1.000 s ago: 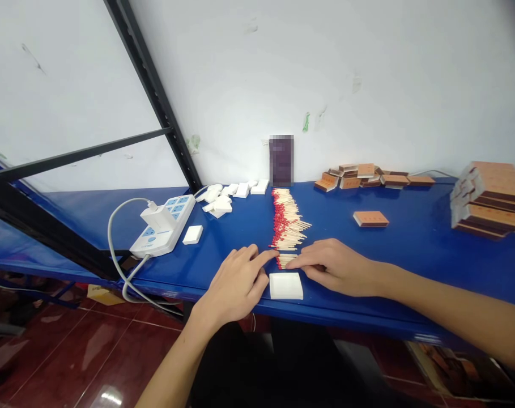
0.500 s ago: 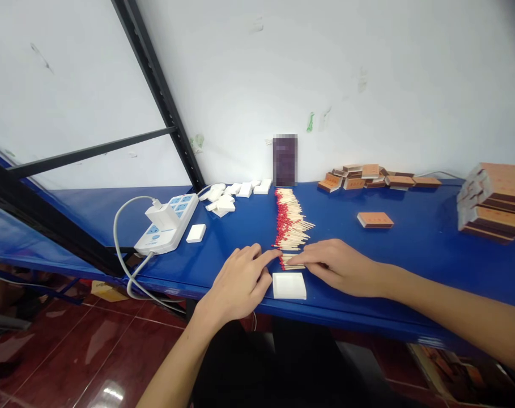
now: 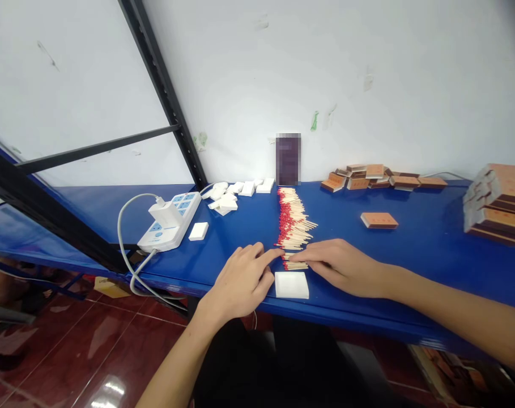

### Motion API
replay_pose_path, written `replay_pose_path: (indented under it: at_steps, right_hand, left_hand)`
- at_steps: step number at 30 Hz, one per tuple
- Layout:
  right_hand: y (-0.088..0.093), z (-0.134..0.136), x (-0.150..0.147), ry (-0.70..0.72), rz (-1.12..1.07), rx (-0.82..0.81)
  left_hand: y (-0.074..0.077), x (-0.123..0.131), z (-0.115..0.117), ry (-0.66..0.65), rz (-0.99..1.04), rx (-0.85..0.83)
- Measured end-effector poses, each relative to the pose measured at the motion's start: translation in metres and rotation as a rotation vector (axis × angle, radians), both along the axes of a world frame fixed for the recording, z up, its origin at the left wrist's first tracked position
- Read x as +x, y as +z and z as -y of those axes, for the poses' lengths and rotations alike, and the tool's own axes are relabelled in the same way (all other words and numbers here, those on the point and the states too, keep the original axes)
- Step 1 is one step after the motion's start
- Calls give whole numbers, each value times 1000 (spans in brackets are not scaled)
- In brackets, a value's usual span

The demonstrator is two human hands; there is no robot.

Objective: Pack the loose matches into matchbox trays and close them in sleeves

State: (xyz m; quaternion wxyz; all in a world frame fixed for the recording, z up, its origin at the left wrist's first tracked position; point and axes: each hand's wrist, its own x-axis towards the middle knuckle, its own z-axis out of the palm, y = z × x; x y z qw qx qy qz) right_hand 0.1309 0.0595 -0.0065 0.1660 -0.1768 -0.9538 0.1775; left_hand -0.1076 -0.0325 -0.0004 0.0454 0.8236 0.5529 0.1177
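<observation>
A long pile of matches [image 3: 293, 218] with red heads on the left runs from the wall side toward me. Just nearer lies a small separate row of matches [image 3: 297, 265]. My left hand [image 3: 242, 280] has its index finger stretched to the head ends, between pile and row. From the other side, my right hand [image 3: 342, 266] reaches its extended fingers onto the stick ends. Neither hand grips anything; both are open. A white matchbox tray [image 3: 292, 285] lies in front of the small row, near the table edge; its inside looks bare.
White trays [image 3: 225, 201] are heaped at the back left, with one tray [image 3: 198, 231] apart. A power strip [image 3: 170, 221] with its cable stands left. Brown matchboxes [image 3: 378, 177] lie along the wall, a single matchbox [image 3: 379, 220] nearer, and a stack [image 3: 501, 201] far right.
Both hands stay at the matches with small finger movements. Some matches now lie slightly apart from the near row, by my fingertips. The whole view has shifted a little.
</observation>
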Motion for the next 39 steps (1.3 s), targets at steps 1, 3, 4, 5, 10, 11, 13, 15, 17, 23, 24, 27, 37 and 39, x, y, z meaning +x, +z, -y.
replay_pose_path:
  at_steps: [1, 3, 4, 5, 10, 11, 13, 15, 17, 23, 24, 27, 37, 39]
  right_hand:
    - [0, 0, 0, -6, 4, 3]
    - [0, 0, 0, -11, 6, 9]
    - [0, 0, 0, -11, 5, 11]
    - [0, 0, 0, -9, 4, 12]
    - [0, 0, 0, 3, 5, 10]
    - [0, 0, 0, 2, 1, 8]
    - [0, 0, 0, -4, -20, 0]
    - [0, 0, -1, -11, -40, -3]
    - [0, 0, -2, -13, -44, 1]
    - [1, 0, -2, -18, -10, 9]
    - [1, 0, -2, -17, -12, 11]
    - [1, 0, -2, -18, -23, -1]
    - [5, 2, -5, -106, -2, -53]
    - [8, 3, -6, -113, 33, -71]
  left_hand:
    - [0, 0, 0, -1, 0, 1]
    - [0, 0, 0, -2, 2, 3]
    - [0, 0, 0, -1, 3, 2]
    - [0, 0, 0, -1, 4, 1]
    - [0, 1, 0, 1, 1, 0]
    - [0, 1, 0, 0, 0, 3]
    - [0, 0, 0, -1, 1, 8]
    - [0, 0, 0, -2, -1, 11]
    - [0, 0, 0, -3, -4, 12]
    - [-1, 1, 0, 0, -1, 14]
    - [-1, 0, 0, 0, -2, 15]
    - [-1, 0, 0, -1, 0, 19]
    - [0, 0, 1, -9, 4, 20]
    - [0, 0, 1, -7, 3, 16]
